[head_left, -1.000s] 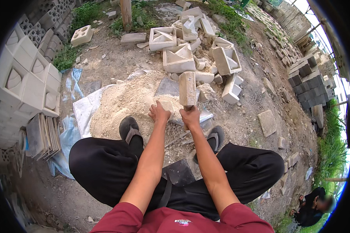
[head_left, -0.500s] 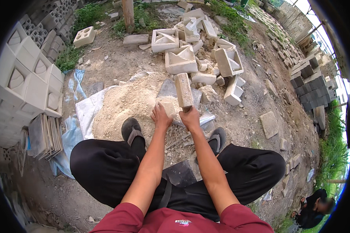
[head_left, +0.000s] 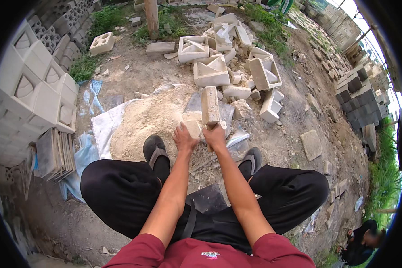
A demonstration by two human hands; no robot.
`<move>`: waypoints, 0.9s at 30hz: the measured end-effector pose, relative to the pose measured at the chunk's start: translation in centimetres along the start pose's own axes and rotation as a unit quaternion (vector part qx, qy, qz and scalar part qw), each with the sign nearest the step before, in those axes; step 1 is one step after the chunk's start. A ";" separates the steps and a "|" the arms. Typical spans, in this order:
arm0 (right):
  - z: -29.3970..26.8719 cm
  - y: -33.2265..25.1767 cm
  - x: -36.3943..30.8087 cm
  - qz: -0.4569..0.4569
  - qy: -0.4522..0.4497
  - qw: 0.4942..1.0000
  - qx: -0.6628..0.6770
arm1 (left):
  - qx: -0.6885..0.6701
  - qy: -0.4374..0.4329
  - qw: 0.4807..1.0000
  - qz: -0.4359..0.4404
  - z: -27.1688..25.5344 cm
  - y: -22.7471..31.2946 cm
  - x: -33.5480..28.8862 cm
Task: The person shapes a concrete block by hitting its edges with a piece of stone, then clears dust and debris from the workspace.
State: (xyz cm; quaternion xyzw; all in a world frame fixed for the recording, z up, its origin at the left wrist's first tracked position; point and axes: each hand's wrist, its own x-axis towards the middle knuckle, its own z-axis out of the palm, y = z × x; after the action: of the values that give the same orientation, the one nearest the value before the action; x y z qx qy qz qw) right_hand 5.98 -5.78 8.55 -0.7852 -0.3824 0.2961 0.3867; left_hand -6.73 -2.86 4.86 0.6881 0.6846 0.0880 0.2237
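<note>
My right hand (head_left: 215,136) is wrapped round the lower end of a wooden mallet (head_left: 210,105) with a long, worn, rectangular head. Just left of it, my left hand (head_left: 184,138) grips a small pale block (head_left: 193,128), fingers along its left side and thumb near its lower edge. The mallet's head stands beside the block; whether they touch I cannot tell. Under and behind both lies a dark grey slab (head_left: 193,103). A heap of sandy, crumbled material (head_left: 143,123) spreads to the left on a white sheet (head_left: 103,129).
Broken cream blocks (head_left: 211,71) are piled beyond my hands. Patterned blocks (head_left: 40,85) stand stacked at left, above thin boards (head_left: 56,152). Grey blocks (head_left: 359,96) rise at right. Between my knees lies a dark plate (head_left: 207,198). Another person (head_left: 362,241) is at the lower right.
The mallet and my right hand have shifted slightly left, closer to the pale block. My left hand and the block sit slightly lower in view. The whole view has shifted a little.
</note>
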 end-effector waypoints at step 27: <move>-1.4 0.6 1.2 -0.010 -0.009 0.997 -0.078 | 0.013 0.007 1.000 -0.014 0.0 0.7 0.2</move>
State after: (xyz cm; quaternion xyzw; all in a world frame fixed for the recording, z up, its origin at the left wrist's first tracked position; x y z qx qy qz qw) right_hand 7.92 -5.54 8.55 -0.8063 -0.4157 0.2689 0.3236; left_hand -6.12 -2.61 5.14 0.6806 0.6968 0.0810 0.2114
